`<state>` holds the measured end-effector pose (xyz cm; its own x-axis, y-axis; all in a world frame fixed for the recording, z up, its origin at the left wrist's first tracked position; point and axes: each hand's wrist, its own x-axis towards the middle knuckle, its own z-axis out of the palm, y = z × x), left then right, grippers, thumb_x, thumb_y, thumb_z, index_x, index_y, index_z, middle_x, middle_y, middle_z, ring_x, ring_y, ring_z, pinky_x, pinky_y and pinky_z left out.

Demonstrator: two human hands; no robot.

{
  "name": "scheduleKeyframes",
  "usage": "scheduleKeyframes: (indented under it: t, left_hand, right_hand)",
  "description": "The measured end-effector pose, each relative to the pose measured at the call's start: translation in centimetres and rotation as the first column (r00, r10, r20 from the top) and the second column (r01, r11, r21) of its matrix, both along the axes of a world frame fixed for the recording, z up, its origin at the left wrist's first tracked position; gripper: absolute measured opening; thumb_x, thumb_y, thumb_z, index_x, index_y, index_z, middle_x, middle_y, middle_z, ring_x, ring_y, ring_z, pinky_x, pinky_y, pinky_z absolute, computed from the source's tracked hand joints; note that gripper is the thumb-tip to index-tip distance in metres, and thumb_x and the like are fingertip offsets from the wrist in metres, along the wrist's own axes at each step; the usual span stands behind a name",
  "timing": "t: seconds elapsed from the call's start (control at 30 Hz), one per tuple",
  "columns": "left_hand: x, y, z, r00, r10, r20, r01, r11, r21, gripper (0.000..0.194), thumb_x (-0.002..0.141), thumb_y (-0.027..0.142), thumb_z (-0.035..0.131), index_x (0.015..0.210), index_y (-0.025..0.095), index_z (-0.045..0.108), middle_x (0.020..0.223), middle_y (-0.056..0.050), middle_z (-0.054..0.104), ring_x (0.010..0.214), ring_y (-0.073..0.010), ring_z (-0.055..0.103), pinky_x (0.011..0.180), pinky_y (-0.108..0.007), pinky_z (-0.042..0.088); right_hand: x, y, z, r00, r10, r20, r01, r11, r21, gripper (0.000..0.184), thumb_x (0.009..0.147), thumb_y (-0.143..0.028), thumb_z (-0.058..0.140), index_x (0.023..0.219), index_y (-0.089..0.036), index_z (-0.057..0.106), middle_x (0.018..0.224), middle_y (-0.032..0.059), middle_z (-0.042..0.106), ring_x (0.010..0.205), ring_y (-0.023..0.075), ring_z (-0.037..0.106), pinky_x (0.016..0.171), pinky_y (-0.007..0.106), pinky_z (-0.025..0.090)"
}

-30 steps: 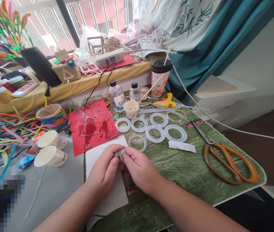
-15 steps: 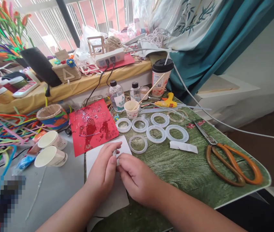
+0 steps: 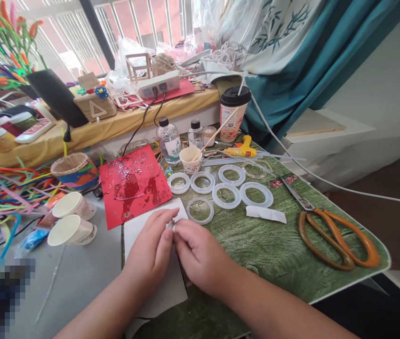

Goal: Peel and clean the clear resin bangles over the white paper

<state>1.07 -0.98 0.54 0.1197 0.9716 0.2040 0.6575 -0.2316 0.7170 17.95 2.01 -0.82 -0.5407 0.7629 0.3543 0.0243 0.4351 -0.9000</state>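
My left hand (image 3: 154,242) and my right hand (image 3: 198,256) meet over a sheet of white paper (image 3: 166,287). Both are closed around a small whitish piece (image 3: 169,225), mostly hidden by the fingers, so its kind does not show. Just beyond my right hand lies a clear ring (image 3: 200,210) by itself. Behind it are several translucent ring molds, among them a front one (image 3: 226,196) and a right-hand one (image 3: 256,194). A folded strip of white paper (image 3: 266,214) rests below the right-hand mold.
A red sheet (image 3: 134,183) with wet, glossy patches lies at left, near two tipped paper cups (image 3: 66,230). Large scissors (image 3: 337,240) lie at right. Behind the rings stand a paper cup with a stick (image 3: 190,161), a bottle (image 3: 168,141), a yellow glue gun (image 3: 242,148) and a drink cup (image 3: 233,113).
The view has shifted slightly. My hands stay together over the paper; the small whitish piece between the fingertips has turned a little.
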Motion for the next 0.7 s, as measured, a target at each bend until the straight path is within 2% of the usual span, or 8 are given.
scheduleKeyframes:
  t: [0.13,0.23,0.27,0.37,0.5,0.6,0.7]
  left_hand:
    - [0.0,-0.1,0.1,1.0,0.007,0.02,-0.007,1.0,0.0,0.04,0.11,0.031,0.039,0.141,0.023,0.063,0.133,-0.012,0.07,0.121,-0.0279,0.067,0.105,-0.043,0.054]
    - [0.2,-0.1,0.2,1.0,-0.016,0.018,0.016,1.0,-0.012,0.04,0.11,0.032,0.041,0.143,0.024,0.063,0.14,-0.013,0.068,0.13,-0.0292,0.063,0.11,-0.045,0.052]
    - [0.3,0.0,0.1,1.0,-0.006,0.028,0.006,1.0,-0.012,0.04,0.11,0.032,0.041,0.142,0.024,0.063,0.14,-0.013,0.068,0.129,-0.029,0.064,0.109,-0.045,0.053]
    - [0.3,0.1,-0.2,0.997,0.041,0.065,-0.039,0.999,-0.025,0.041,0.111,0.033,0.037,0.14,0.023,0.064,0.136,-0.014,0.07,0.123,-0.0277,0.068,0.107,-0.046,0.054]
    - [0.3,-0.2,-0.8,0.995,-0.023,0.1,0.029,0.998,-0.059,0.042,0.111,0.035,0.042,0.15,0.026,0.056,0.151,-0.012,0.063,0.14,-0.0288,0.058,0.118,-0.049,0.046]
    - [0.3,-0.3,-1.0,0.987,-0.062,0.146,0.073,0.995,-0.073,0.043,0.109,0.037,0.049,0.151,0.028,0.055,0.155,-0.012,0.061,0.144,-0.0306,0.055,0.121,-0.05,0.043]
    - [0.1,-0.2,-0.6,0.98,-0.049,0.195,0.073,0.991,-0.116,0.047,0.105,0.04,0.058,0.15,0.027,0.055,0.155,-0.013,0.061,0.137,-0.0327,0.061,0.115,-0.049,0.049]
  right_hand:
    - [-0.1,-0.2,0.0,0.998,0.057,-0.002,-0.057,0.998,0.035,0.02,0.1,-0.012,0.044,0.084,-0.024,0.047,0.088,0.0048,0.058,0.083,0.0213,0.056,0.077,0.035,0.048]
    - [-0.1,-0.3,0.0,0.999,-0.035,0.001,0.035,0.999,-0.04,0.023,0.102,-0.012,0.042,0.083,-0.024,0.047,0.087,0.0044,0.059,0.081,0.0206,0.056,0.076,0.034,0.048]
    - [-0.1,-0.3,0.0,1.0,-0.03,0.005,0.03,0.999,-0.039,0.024,0.102,-0.012,0.043,0.082,-0.024,0.047,0.087,0.0043,0.058,0.081,0.0206,0.056,0.076,0.034,0.049]
    - [-0.2,-0.2,-0.1,0.998,0.065,-0.005,-0.065,0.998,0.0,0.021,0.101,-0.012,0.045,0.084,-0.024,0.048,0.091,0.0051,0.06,0.086,0.0216,0.058,0.081,0.035,0.049]
    - [-0.3,0.1,0.1,0.995,-0.092,-0.023,0.086,0.975,-0.206,0.03,0.103,-0.014,0.045,0.075,-0.023,0.043,0.082,0.0013,0.057,0.078,0.0178,0.056,0.072,0.031,0.045]
    - [-0.3,0.2,0.3,0.995,-0.09,-0.05,0.073,0.958,-0.278,0.028,0.103,-0.016,0.047,0.075,-0.022,0.046,0.083,0.001,0.058,0.078,0.0175,0.056,0.073,0.031,0.044]
    - [-0.2,0.3,0.3,0.993,-0.106,-0.055,0.084,0.945,-0.315,0.027,0.104,-0.015,0.045,0.079,-0.021,0.053,0.088,0.0025,0.062,0.084,0.0185,0.059,0.078,0.032,0.047]
